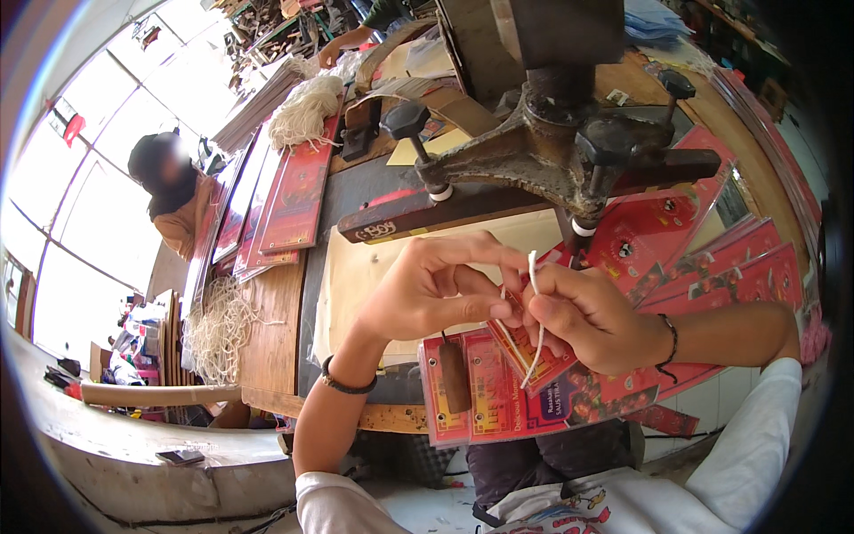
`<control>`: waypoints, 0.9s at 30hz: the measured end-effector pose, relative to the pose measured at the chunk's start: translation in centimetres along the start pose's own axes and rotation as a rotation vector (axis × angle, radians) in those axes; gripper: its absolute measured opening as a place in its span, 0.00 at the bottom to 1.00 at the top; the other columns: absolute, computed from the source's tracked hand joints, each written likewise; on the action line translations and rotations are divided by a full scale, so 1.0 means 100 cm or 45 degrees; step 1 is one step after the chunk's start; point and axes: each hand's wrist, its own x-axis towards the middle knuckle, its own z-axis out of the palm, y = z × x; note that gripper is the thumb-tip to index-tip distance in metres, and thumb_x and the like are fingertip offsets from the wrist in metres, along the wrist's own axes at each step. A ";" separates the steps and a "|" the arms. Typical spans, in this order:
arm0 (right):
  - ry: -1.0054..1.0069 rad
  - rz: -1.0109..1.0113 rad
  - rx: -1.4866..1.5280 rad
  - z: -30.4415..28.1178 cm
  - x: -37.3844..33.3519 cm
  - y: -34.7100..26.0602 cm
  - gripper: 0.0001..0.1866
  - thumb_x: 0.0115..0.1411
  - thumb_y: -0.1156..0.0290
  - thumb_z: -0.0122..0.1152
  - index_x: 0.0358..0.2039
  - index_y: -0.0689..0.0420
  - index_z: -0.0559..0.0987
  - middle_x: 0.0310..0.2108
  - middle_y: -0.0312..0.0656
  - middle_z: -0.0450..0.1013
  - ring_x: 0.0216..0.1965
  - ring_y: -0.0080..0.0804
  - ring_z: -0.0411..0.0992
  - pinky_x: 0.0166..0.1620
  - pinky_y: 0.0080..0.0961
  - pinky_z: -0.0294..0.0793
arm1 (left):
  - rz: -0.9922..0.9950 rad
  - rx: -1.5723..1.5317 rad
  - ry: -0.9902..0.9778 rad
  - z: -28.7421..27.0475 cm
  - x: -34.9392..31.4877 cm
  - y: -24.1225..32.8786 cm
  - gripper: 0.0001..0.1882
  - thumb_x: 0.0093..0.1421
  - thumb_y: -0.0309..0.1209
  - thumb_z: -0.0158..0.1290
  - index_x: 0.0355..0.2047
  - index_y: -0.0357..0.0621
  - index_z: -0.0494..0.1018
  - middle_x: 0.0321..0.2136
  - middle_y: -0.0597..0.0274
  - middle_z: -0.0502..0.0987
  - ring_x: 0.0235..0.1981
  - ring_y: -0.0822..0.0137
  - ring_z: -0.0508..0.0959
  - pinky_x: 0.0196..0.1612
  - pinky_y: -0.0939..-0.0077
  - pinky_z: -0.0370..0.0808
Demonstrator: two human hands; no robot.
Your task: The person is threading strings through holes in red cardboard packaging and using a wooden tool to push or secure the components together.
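A short white cord (535, 343) runs between my two hands above a stack of red printed plastic-covered sheets (498, 392). My right hand (592, 320) is closed in a pinch on the cord, one end of which sticks up past its fingers while another part hangs down. At its left, my left hand (445, 294) pinches with thumb and fingers at a bit of the same cord, close to the right fingertips. A small tool with a brown wooden handle (455, 378) and a thin metal shaft lies on the sheets, below my left hand.
A heavy metal press (551, 133) with black knobs and a crossbar (382, 221) stands just beyond my hands. More red sheets (298, 200) and bundles of white cord (307, 111) lie at the left. Another person (173, 191) sits at far left; a co-worker's hand (342, 44) shows at the back.
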 end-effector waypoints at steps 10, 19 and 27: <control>-0.097 -0.154 -0.136 -0.001 0.003 -0.010 0.13 0.71 0.63 0.49 0.40 0.60 0.75 0.23 0.39 0.68 0.24 0.28 0.68 0.30 0.27 0.69 | -0.055 -0.201 0.183 0.004 -0.004 0.005 0.39 0.55 0.13 0.59 0.65 0.26 0.55 0.48 0.38 0.77 0.40 0.58 0.84 0.43 0.73 0.83; -0.429 -0.802 -0.152 -0.005 -0.001 0.007 0.17 0.52 0.82 0.64 0.42 0.53 0.74 0.33 0.37 0.78 0.25 0.29 0.76 0.24 0.26 0.74 | -0.130 0.163 -0.099 0.004 -0.002 -0.001 0.20 0.59 0.20 0.60 0.53 0.34 0.75 0.35 0.55 0.84 0.38 0.72 0.82 0.45 0.78 0.79; -0.463 -1.101 -0.339 -0.004 -0.001 -0.003 0.12 0.54 0.73 0.65 0.37 0.46 0.74 0.37 0.34 0.79 0.36 0.33 0.80 0.30 0.26 0.81 | -0.134 0.353 -0.173 0.013 0.001 -0.002 0.15 0.57 0.18 0.61 0.46 0.36 0.79 0.40 0.57 0.83 0.36 0.70 0.83 0.42 0.75 0.79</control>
